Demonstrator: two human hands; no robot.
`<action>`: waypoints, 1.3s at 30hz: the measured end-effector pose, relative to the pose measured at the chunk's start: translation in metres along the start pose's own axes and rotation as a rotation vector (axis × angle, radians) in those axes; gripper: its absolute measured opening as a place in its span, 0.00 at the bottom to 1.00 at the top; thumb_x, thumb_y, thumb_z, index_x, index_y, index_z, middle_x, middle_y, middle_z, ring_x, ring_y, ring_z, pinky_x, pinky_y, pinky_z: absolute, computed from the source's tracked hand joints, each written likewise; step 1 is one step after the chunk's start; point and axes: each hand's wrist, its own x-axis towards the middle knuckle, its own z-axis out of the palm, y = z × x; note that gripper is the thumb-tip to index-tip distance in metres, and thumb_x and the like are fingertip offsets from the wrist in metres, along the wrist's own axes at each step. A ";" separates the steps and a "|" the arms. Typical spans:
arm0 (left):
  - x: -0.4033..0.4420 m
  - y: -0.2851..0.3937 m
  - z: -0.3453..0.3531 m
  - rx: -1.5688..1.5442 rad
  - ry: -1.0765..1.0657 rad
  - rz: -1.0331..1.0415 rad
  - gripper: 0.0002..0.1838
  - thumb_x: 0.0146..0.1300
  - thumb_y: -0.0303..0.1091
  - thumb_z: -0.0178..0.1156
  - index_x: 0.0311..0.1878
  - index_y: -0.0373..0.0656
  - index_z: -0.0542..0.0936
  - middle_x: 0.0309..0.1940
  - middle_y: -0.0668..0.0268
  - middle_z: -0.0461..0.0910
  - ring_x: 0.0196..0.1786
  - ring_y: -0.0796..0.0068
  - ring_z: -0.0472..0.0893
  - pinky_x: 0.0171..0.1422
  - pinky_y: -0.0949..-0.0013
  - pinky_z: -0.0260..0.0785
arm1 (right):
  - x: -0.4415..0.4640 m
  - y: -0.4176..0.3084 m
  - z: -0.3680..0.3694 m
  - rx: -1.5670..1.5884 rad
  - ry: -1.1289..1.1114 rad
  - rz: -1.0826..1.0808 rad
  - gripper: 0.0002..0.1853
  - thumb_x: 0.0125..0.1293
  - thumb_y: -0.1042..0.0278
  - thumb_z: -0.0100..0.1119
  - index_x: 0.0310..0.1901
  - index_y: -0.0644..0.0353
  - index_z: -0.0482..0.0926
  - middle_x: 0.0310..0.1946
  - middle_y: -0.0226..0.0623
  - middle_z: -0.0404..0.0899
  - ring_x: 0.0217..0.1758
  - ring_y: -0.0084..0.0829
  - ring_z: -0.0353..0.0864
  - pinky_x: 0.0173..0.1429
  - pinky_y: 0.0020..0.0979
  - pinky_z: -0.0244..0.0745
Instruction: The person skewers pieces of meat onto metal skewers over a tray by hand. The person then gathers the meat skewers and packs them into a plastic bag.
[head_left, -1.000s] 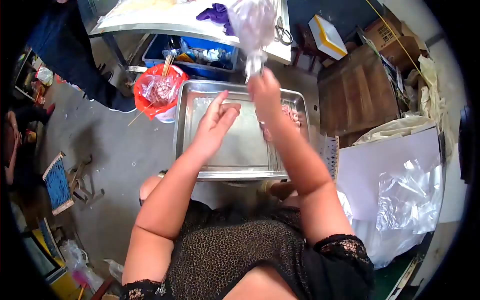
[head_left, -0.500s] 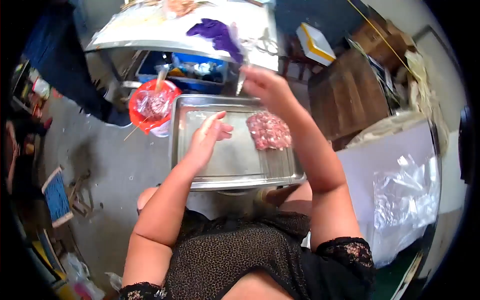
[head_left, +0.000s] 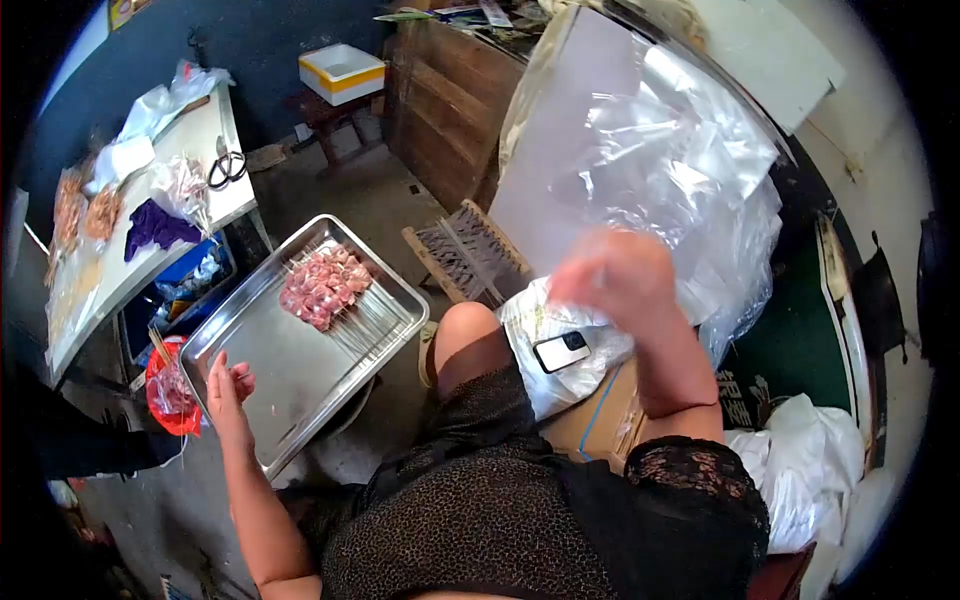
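My left hand [head_left: 230,393] hovers over the near left rim of a metal tray [head_left: 255,375], holding nothing, its fingers apart. Raw meat skewers [head_left: 325,287] lie side by side in the tray, their thin sticks pointing toward the right rim. Far to the right of the tray, my right hand [head_left: 612,275] is smeared by motion, so its fingers cannot be made out. Below it a white and black phone-like device [head_left: 562,351] rests on a white sack [head_left: 535,390]. Clear plastic sheeting [head_left: 670,150] spreads beyond that hand.
A red basin [head_left: 172,395] with bagged meat stands left of the tray. The white table [head_left: 95,290] bears black-handled scissors [head_left: 227,168] and a purple cloth [head_left: 160,228]. A woven stool [head_left: 465,250] and a cardboard box [head_left: 600,415] stand to the right.
The view has turned to the right. My right hand has moved from near the table, beyond the tray, to above the white sack. My left hand remains by the tray, now at its left rim.
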 end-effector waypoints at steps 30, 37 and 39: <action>-0.049 0.019 0.060 0.147 -0.482 0.053 0.26 0.66 0.36 0.52 0.66 0.40 0.63 0.62 0.59 0.65 0.65 0.66 0.64 0.67 0.67 0.55 | -0.063 0.061 0.080 -0.649 -0.033 -0.308 0.10 0.47 0.73 0.59 0.35 0.53 0.80 0.24 0.29 0.73 0.27 0.33 0.72 0.32 0.36 0.66; -0.117 0.034 0.125 -0.844 -0.530 -0.607 0.21 0.69 0.40 0.46 0.61 0.38 0.67 0.56 0.60 0.72 0.55 0.73 0.73 0.61 0.69 0.64 | -0.052 -0.007 0.218 -0.054 -0.218 -0.474 0.04 0.52 0.70 0.58 0.29 0.60 0.75 0.19 0.35 0.68 0.22 0.38 0.72 0.24 0.39 0.66; -0.116 0.032 0.110 -0.782 -0.454 -0.461 0.19 0.68 0.32 0.49 0.60 0.38 0.68 0.54 0.60 0.74 0.52 0.73 0.75 0.58 0.69 0.67 | -0.059 -0.012 0.239 0.069 -0.301 -0.492 0.06 0.51 0.70 0.60 0.27 0.60 0.73 0.21 0.35 0.69 0.25 0.39 0.73 0.26 0.39 0.67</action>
